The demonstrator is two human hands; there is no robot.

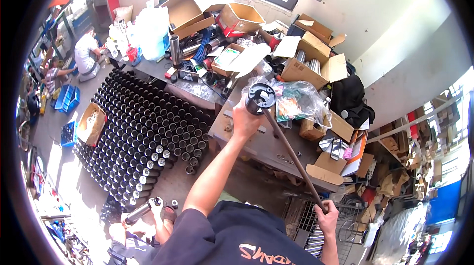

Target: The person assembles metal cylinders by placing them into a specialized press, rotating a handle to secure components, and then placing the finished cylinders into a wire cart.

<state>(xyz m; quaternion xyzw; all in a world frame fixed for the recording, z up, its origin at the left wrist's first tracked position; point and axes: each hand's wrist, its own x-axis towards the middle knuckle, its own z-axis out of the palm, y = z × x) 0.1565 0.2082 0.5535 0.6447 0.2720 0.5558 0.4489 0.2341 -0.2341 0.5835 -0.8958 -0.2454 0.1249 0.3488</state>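
Around black cylinder (261, 96), clenches left-hand grip (244, 119) above desk (272, 141); with right-hand grip (327, 217), grasps lower end of long brown rod (295, 159), seemingly touching cylinder's rim at upper end.

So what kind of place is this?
Probably a workshop or small factory. There are rows and rows of black tubes packed close together, a workbench crowded with cardboard boxes, and a long bar in the right hand.

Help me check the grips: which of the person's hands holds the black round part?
The left hand grips the black round part; the right hand holds the long rod near its lower end.
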